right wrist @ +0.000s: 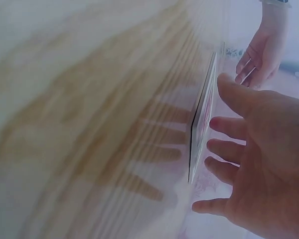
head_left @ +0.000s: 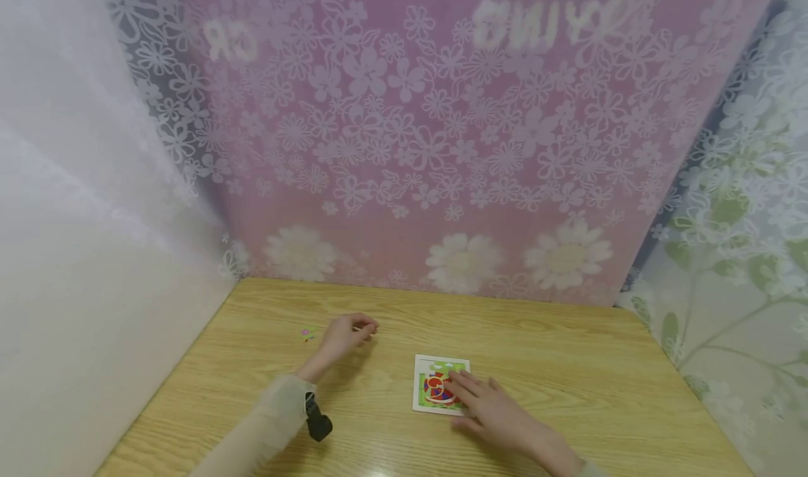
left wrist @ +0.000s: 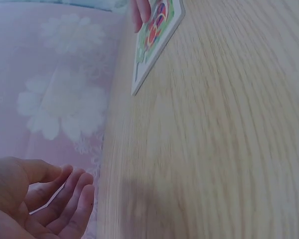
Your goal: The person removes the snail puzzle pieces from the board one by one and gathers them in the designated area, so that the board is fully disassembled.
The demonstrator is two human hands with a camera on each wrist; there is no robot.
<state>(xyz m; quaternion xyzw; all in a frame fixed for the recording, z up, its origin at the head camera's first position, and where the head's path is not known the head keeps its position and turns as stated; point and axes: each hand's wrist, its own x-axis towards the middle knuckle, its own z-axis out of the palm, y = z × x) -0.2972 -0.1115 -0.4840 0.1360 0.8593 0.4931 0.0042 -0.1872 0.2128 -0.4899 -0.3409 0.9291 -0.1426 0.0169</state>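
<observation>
A small square picture board (head_left: 419, 393), white-bordered with a green, red and blue picture, lies flat on the table. My right hand (head_left: 501, 410) is spread over its right side, fingers extended; in the right wrist view the fingers (right wrist: 226, 152) reach along the board's face, and whether they press on it I cannot tell. To the left of the board, my left hand (head_left: 344, 337) hovers over the table with loosely curled fingers. In the left wrist view this hand (left wrist: 45, 199) has its thumb close to the index finger, and nothing shows between them.
Small colourful bits (head_left: 307, 334) lie on the wooden table (head_left: 379, 435) to the left of the left hand. A pink flowered backdrop (head_left: 404, 147) rises behind the table's far edge, with a pale panel (head_left: 95, 252) at left and a flowered one (head_left: 745, 266) at right.
</observation>
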